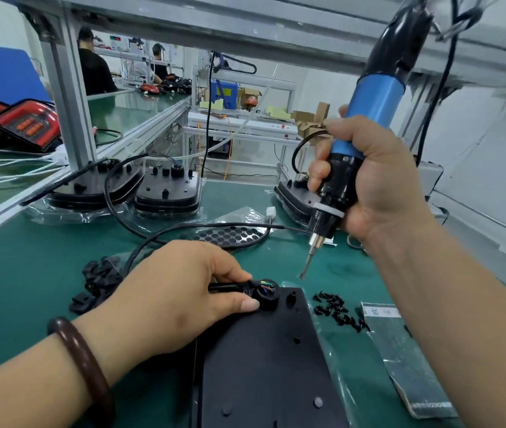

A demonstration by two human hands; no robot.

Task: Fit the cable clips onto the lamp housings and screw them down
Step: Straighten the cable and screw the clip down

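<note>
Lamp housing cable seemingly pinched by left grip; right grip clasps screwdriver.

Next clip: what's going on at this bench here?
A person is working on a black lamp housing on the green bench. The left hand pinches the cable at its round socket; the right hand grips a blue electric screwdriver, bit in the air. Loose screws lie right of the housing, black clips left.
</note>
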